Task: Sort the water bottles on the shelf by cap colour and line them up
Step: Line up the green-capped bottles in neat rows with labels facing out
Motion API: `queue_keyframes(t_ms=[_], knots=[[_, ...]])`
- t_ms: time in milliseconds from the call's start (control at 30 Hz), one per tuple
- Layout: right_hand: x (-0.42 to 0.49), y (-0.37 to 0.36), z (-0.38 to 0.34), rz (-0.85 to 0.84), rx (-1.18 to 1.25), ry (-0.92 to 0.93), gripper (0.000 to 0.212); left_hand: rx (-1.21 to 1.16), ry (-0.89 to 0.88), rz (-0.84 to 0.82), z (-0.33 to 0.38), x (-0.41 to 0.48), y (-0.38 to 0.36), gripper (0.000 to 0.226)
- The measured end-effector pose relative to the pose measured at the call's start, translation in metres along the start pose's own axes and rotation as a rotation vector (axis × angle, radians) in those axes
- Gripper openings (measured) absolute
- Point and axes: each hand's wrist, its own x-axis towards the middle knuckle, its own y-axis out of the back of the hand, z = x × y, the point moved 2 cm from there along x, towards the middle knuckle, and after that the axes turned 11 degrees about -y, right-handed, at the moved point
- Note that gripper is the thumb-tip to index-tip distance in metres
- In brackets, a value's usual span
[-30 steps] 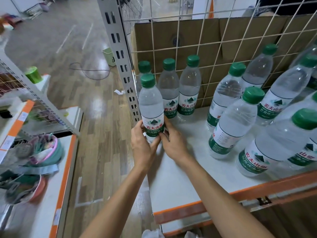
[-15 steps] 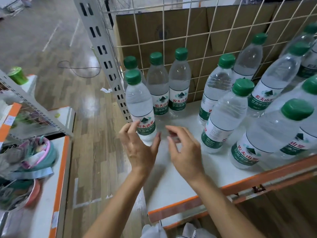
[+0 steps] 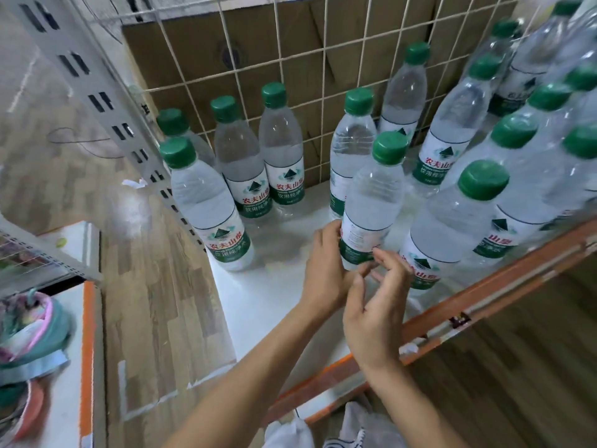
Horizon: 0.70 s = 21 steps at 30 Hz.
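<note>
The neighbouring shelf (image 3: 64, 409) at the far left carries blurred, colourful goods. The slotted post (image 3: 106, 101) stands at the left corner of your shelf (image 3: 258, 305).

Just right of the post, the front-left bottle (image 3: 206, 205) stands upright near the shelf's left edge. Behind it, the back row (image 3: 239, 163) of three bottles stands against the wire grid (image 3: 323, 76), with cardboard (image 3: 252, 43) behind the grid. All carry green caps.

Your left hand (image 3: 326, 270) holds the middle bottle (image 3: 371, 202) low on its label, with its fingers curled round the left side. This bottle is upright and green-capped. You cannot tell whether its base rests on the shelf.

Your right hand (image 3: 378, 312) sits just beside the left. Its fingers are bent, with the fingertips (image 3: 387, 258) at the bottle's lower front. You cannot tell whether they grip.

Further right, the crowded group (image 3: 478, 221) of green-capped bottles fills the shelf up to the orange rail (image 3: 484, 292).
</note>
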Motion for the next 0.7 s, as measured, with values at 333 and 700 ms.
queue_keyframes(t_ms=[333,700], knots=[[0.016,-0.026,0.016,-0.321,-0.061,-0.204,0.058,0.157,-0.065,0.060,-0.015,-0.019,0.041,0.061],[0.045,-0.079,0.002,-0.550,-0.159,-0.160,0.065,0.341,0.175,0.306,-0.009,-0.042,0.047,0.074]])
